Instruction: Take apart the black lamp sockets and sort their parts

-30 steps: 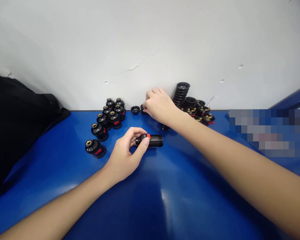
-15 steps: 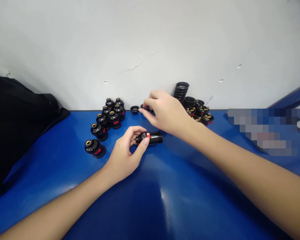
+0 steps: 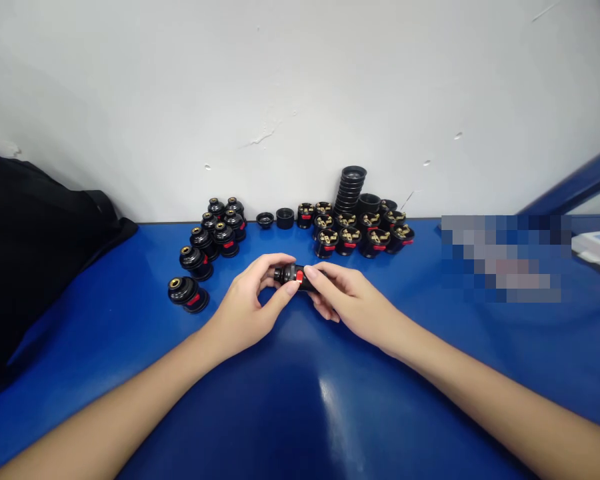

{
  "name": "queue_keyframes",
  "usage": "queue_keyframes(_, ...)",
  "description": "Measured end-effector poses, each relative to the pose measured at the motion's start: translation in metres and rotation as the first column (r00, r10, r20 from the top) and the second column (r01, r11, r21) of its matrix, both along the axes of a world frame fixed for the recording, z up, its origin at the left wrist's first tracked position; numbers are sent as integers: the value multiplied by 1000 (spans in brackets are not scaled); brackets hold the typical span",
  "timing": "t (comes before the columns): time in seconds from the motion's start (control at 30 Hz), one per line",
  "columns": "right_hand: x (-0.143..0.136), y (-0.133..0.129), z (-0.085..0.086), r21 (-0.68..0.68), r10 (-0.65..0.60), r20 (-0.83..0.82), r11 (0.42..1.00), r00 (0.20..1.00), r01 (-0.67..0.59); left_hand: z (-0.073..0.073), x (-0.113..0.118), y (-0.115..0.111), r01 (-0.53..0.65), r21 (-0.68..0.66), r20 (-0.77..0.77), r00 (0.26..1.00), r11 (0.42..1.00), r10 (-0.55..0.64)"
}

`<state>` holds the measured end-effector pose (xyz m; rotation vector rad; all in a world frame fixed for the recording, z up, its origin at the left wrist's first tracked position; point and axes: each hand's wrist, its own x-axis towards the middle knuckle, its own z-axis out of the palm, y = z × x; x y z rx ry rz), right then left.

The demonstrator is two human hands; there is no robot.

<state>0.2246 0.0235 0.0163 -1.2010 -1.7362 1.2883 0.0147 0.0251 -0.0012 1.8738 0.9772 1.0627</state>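
A black lamp holder with a red switch lies sideways between my two hands, above the middle of the blue table. My left hand is closed round its narrow left end, thumb near the red switch. My right hand grips the wider right end, with the thumb on top and fingers curled beneath, hiding that end. Behind my hands, a shallow black cap and a black ring stand by the wall. To their right are several open lamp holder bodies with brass contacts and red switches.
Several closed lamp holders with brass threaded tops stand at left. A stack of black rings rises by the white wall. Black cloth covers the far left. A blurred-out patch lies at right on the blue table.
My right hand has come down from the black ring by the wall and closed on the lamp holder's right end. My left hand keeps its hold. The view has shifted slightly.
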Motion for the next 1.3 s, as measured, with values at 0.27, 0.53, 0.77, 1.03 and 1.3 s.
queue_keyframes(0.27, 5, -7, -5, 67, 11, -36, 998, 999, -9, 9, -1, -8, 59, -33, -140, 988, 998, -63)
queue_keyframes(0.53, 8, -7, -13, 271, 16, -9, 962, 1000, -13, 12, -1, -7, 22, -134, -84, 996, 991, -33)
queue_keyframes(0.77, 8, -4, -16, 275, 57, -156, 962, 986, -12, 6, 1, -7, 8, -81, -28, 1000, 997, -10)
queue_keyframes(1.03, 5, -7, -12, 85, 21, -173, 996, 985, -6, 9, 0, -10, 57, -4, -107, 993, 998, -57)
queue_keyframes(1.3, 5, -10, -17, 289, 145, -308, 956, 940, -53, 10, -1, -7, -32, -78, -59, 998, 996, 28)
